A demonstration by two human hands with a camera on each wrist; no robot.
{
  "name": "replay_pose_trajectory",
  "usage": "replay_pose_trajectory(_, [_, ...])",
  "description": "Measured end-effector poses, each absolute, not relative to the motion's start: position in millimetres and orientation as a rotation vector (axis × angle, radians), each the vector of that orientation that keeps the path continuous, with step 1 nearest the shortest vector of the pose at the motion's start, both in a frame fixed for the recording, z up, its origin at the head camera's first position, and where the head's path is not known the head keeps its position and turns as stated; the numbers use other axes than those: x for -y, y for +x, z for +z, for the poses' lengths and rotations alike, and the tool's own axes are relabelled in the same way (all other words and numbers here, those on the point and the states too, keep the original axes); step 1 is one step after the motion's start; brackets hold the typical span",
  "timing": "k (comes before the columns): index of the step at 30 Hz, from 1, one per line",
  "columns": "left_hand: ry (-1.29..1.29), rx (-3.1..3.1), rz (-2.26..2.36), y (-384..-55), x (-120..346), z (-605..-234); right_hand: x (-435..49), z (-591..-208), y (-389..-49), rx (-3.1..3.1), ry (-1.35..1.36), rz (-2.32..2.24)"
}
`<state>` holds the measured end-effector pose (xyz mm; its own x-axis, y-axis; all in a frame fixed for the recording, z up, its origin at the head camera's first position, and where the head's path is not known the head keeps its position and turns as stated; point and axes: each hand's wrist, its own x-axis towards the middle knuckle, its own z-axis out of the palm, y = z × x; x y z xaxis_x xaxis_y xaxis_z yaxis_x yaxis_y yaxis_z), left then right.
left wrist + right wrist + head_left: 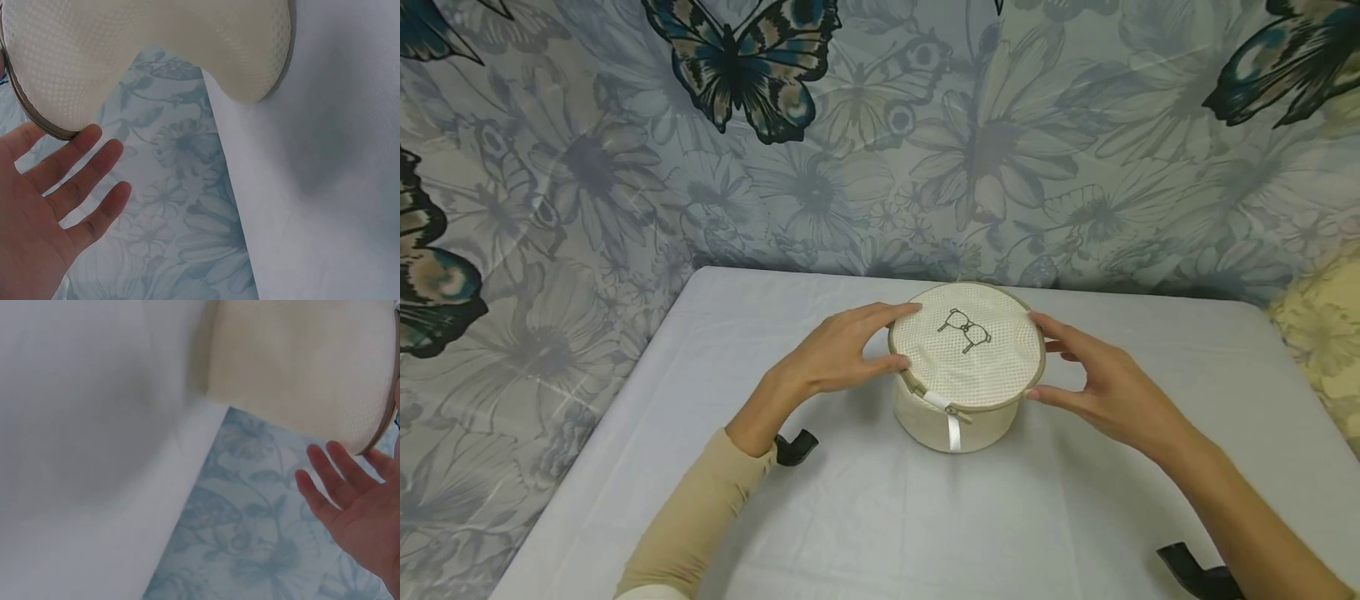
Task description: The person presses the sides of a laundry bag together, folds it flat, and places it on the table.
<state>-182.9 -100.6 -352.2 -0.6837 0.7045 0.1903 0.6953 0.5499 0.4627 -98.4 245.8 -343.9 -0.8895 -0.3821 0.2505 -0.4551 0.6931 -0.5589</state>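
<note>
In the head view a round, cream mesh bra wash bag [966,367] stands upright at the middle of the table. Its lid has a bra outline printed on it, and a tan zipper runs around the rim, with a white tab at the front. My left hand [846,350] touches the rim from the left, thumb and fingertips spread apart. On the opposite side the right hand [1093,375] touches the rim likewise. Both wrist views show loosely extended fingers beside the mesh bag [56,56]. In the left one, its side looks dented inward. The bag's inside is hidden.
A white cloth covers the table [850,517]. Behind and to the left hangs a grey-blue fabric [820,192] printed with flowers and butterflies. Black straps [796,448] show at the wrists. Yellowish floral fabric [1326,325] is at the right edge.
</note>
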Motion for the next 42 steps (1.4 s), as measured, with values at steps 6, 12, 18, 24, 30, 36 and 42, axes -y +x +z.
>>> replay_pose_trajectory(6, [1.228, -2.753, 0.812, -182.9, 100.9, -354.9, -244.0, -349.6, -99.6, 2.788, 0.662, 0.964])
replay_pose_trajectory(12, [1.223, -2.747, 0.805, -183.2, 101.6, -357.8, -243.3, -353.8, -99.1, 2.804, 0.628, 0.969])
replay_pose_trajectory(18, [1.206, -2.73, 0.807, -182.6, 102.1, -359.7, -242.9, -357.8, -99.4, 2.795, 0.624, 0.94])
replay_pose_trajectory(24, [1.194, -2.714, 0.805, -182.5, 100.7, -362.2, -243.0, -361.6, -98.4, 2.791, 0.603, 0.921])
replay_pose_trajectory(30, [1.182, -2.712, 0.782, -182.4, 99.2, -365.0, -242.2, -366.4, -96.9, 2.825, 0.584, 0.946])
replay_pose_trajectory(36, [1.16, -2.716, 0.75, -182.3, 98.2, -367.7, -242.3, -369.2, -96.9, 2.814, 0.614, 0.944])
replay_pose_trajectory(42, [1.159, -2.715, 0.731, -183.3, 97.4, -367.6, -242.0, -368.8, -97.9, 2.817, 0.612, 0.918])
